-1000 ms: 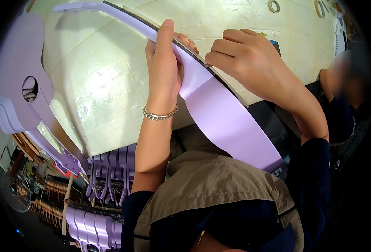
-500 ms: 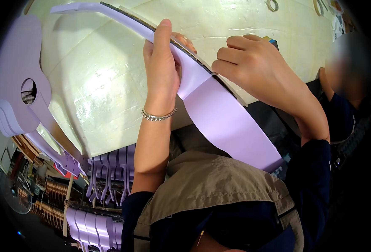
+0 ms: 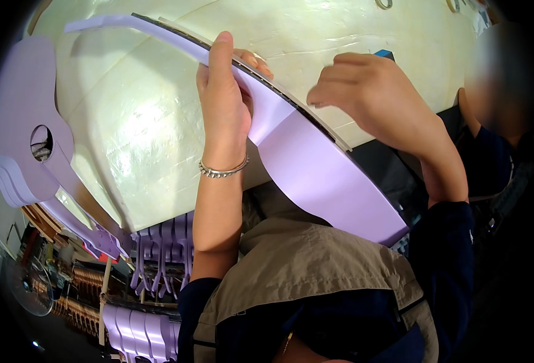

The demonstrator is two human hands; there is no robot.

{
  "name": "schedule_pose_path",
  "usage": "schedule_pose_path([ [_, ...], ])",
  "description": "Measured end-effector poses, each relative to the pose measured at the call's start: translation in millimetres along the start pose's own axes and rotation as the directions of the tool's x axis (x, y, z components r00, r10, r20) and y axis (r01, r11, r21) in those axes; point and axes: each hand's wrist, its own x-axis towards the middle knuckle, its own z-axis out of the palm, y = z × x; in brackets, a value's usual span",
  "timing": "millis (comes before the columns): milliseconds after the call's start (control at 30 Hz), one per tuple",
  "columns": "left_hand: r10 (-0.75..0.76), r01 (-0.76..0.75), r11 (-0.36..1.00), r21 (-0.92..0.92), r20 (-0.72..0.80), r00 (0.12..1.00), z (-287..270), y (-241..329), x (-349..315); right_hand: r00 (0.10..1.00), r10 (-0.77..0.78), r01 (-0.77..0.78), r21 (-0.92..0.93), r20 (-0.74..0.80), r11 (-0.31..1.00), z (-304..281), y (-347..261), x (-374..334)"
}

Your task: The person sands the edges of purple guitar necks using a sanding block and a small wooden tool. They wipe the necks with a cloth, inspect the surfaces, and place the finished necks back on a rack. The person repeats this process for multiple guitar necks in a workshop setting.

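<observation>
The pale, glossy table (image 3: 140,151) has a purple guitar (image 3: 333,175) tilted over its near edge, the left hand (image 3: 224,100) clamped round its neck (image 3: 176,42); the right hand (image 3: 370,91) curls near the dark strip (image 3: 303,110), grip impossible to tell; 2 rows of purple instruments (image 3: 140,330) fill racks lower left; a sleeve mark (image 3: 471,238) is illegibly small.

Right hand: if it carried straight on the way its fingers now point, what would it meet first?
The right hand would probably meet the purple guitar first, along its dark edge near the left hand, though depth is hard to judge from this one view.
</observation>
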Motion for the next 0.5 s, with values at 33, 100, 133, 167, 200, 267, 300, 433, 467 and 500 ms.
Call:
schedule_pose_path([
  [33,0.0,0.0,1.0,0.001,-0.007,1.0,0,1,-1,0.99,0.115,-0.097,0.203,-0.079,0.974,7,5,-1],
  [100,-0.029,0.029,1.0,0.004,0.007,1.0,-4,0,1,0.896,0.433,-0.401,0.59,0.094,0.701,11,12,-14],
  [133,-0.019,0.019,1.0,-0.008,0.002,1.0,-5,1,2,0.886,0.43,-0.442,0.597,0.172,0.67,13,14,-18],
  [167,-0.015,0.015,1.0,-0.014,-0.001,1.0,-5,1,2,0.869,0.428,-0.484,0.604,0.249,0.632,17,13,-22],
  [200,-0.01,0.01,1.0,-0.02,-0.006,1.0,-5,1,2,0.848,0.419,-0.526,0.609,0.324,0.594,20,13,-25],
  [267,-0.019,0.019,0.999,0.029,-0.017,1.0,-2,3,0,0.84,0.435,-0.536,0.621,0.325,0.572,27,13,-31],
  [300,-0.013,0.014,0.999,0.05,-0.025,1.0,0,4,-2,0.854,0.428,-0.509,0.638,0.295,0.578,30,14,-33],
  [433,-0.053,0.046,0.995,0.092,0.074,0.996,-8,7,-4,0.911,0.362,-0.395,0.672,0.198,0.626,31,17,-35],
  [467,-0.068,0.058,0.994,0.092,0.11,0.992,-10,9,-6,0.879,0.433,-0.434,0.714,0.201,0.549,30,17,-35],
  [500,-0.094,0.069,0.985,0.16,0.156,0.983,-14,5,-11,0.844,0.492,-0.465,0.75,0.214,0.471,28,19,-33],
])
